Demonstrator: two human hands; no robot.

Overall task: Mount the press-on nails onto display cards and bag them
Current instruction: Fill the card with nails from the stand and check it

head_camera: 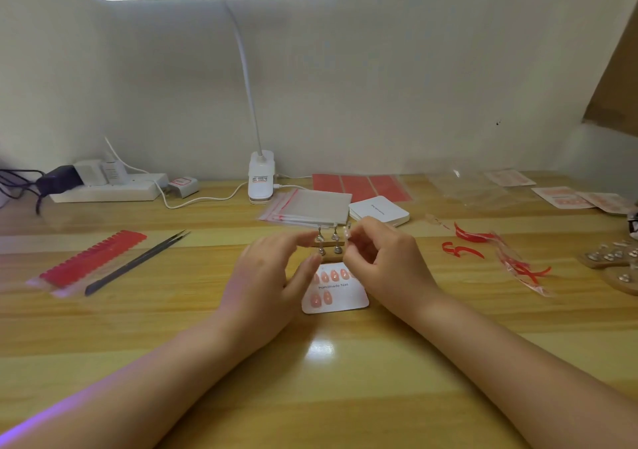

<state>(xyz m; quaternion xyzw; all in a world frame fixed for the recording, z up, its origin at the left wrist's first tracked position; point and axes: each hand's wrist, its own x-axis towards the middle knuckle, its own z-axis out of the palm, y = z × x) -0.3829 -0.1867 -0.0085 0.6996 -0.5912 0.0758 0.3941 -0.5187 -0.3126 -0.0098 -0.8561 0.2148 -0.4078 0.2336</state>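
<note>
A white display card [340, 296] printed "Handmade Nail" lies on the table between my hands, with several pink press-on nails [329, 276] stuck on it. Just behind it stands a small wooden holder [329, 245] with metal pegs. My left hand [267, 276] holds the holder's left side between thumb and fingers. My right hand [381, 258] has its fingers curled and pinches a pale nail [347, 232] at the holder's right end.
A stack of clear zip bags [303, 208] and a stack of blank cards [379, 210] lie behind the holder. Tweezers [138, 262] and a red adhesive strip sheet [91, 258] lie at left. Red tape scraps [490, 251] and more wooden holders [611, 262] at right. A clip lamp [261, 179] stands at the back.
</note>
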